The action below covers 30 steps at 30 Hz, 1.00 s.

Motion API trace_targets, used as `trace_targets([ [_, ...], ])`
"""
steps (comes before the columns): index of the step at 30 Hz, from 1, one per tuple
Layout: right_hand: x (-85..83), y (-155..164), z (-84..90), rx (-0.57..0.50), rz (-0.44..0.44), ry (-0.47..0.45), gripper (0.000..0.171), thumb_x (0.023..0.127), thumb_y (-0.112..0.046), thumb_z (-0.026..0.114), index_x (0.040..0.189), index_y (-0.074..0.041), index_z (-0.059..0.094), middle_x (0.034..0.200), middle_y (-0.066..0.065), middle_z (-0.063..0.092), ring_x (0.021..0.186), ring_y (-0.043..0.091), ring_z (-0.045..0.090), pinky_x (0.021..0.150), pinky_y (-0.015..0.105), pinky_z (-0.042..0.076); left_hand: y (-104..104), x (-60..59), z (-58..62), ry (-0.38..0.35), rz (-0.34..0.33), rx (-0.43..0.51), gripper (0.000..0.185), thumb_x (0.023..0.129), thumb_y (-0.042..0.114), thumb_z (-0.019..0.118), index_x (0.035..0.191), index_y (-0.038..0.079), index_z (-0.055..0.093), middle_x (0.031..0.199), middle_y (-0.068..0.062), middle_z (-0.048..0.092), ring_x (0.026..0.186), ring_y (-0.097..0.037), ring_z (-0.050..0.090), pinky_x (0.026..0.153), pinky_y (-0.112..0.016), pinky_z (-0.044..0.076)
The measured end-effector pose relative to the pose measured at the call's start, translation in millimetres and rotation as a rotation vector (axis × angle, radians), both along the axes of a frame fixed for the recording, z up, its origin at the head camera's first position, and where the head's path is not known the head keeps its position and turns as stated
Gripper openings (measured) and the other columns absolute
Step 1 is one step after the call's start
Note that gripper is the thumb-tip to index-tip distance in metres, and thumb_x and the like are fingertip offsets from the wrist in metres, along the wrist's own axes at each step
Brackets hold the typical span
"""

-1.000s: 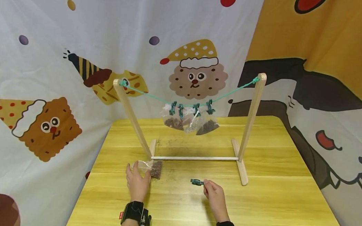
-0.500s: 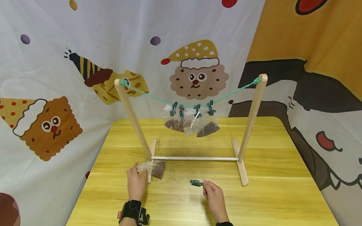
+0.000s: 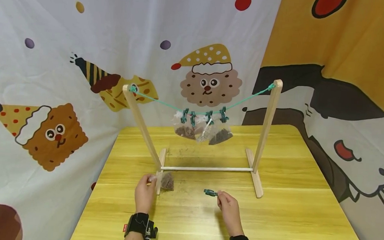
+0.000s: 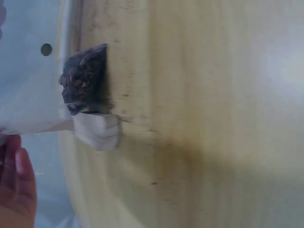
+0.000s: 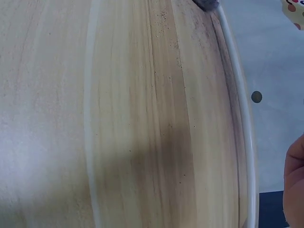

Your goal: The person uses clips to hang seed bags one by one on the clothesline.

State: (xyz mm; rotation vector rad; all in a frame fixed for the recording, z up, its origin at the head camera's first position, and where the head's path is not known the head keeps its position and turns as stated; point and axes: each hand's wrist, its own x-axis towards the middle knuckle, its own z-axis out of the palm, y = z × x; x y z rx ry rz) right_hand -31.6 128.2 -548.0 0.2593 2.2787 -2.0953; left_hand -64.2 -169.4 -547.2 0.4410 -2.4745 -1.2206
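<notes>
Four bags (image 3: 202, 131) hanging at 12 o'clock; left hand (image 3: 144, 193) pinching fifth, brown-filled bag (image 3: 165, 180); right hand (image 3: 228, 207) pinching green clip (image 3: 210, 192).

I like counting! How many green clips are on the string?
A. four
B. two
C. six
A: four green clips sit on the string, each holding a little bag; a fifth is off the string, in the right hand.

No readable text, label or number anywhere.
</notes>
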Motion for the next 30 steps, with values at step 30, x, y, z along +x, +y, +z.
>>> trace_targets([
  [30, -24.3, 31, 111.1, 0.210, 0.122, 0.229, 0.038, 0.094, -0.034, 0.043, 0.069, -0.006, 0.049, 0.060, 0.007, 0.037, 0.054, 0.018, 0.033, 0.055, 0.029, 0.030, -4, -26.1, 138.3, 0.398, -0.225, -0.272, 0.023, 0.084, 0.017, 0.062, 0.107, 0.015, 0.064, 0.093, 0.001, 0.062, 0.086, -0.015, 0.060, 0.070, -0.030, 0.049],
])
